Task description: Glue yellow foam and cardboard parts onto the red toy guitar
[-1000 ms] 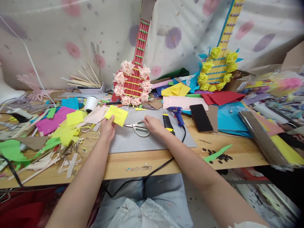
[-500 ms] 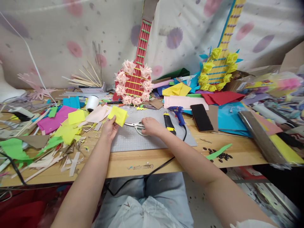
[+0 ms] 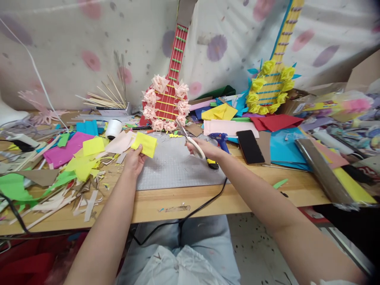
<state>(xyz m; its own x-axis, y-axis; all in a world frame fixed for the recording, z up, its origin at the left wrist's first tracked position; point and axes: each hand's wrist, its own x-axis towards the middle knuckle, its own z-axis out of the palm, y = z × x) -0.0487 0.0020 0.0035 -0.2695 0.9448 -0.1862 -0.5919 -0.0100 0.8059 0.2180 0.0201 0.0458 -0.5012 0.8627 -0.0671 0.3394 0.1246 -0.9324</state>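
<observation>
My left hand (image 3: 135,160) pinches a folded square of yellow paper (image 3: 146,144) by its lower left side, above the left part of the grey cutting mat (image 3: 175,174). In my right hand (image 3: 204,149) is a pair of scissors (image 3: 196,147) with pale handles. Raised off the mat, their blades point up and away towards the red paper guitar (image 3: 170,101) trimmed with pale pink paper roses. The scissors and the yellow paper are apart. Behind my right hand lie a blue glue gun (image 3: 221,141) and a black-and-yellow cutter (image 3: 213,164), partly hidden.
Paper scraps (image 3: 84,164) in several colours cover the left of the table. A black phone (image 3: 250,147) lies right of the mat. At the back right stands a yellow paper guitar (image 3: 268,87). A black cable (image 3: 196,209) hangs over the front edge.
My right hand has lifted the scissors off the mat and moved right, swinging their blades from pointing left to pointing up and away. My left hand still holds the yellow paper, nearly in place.
</observation>
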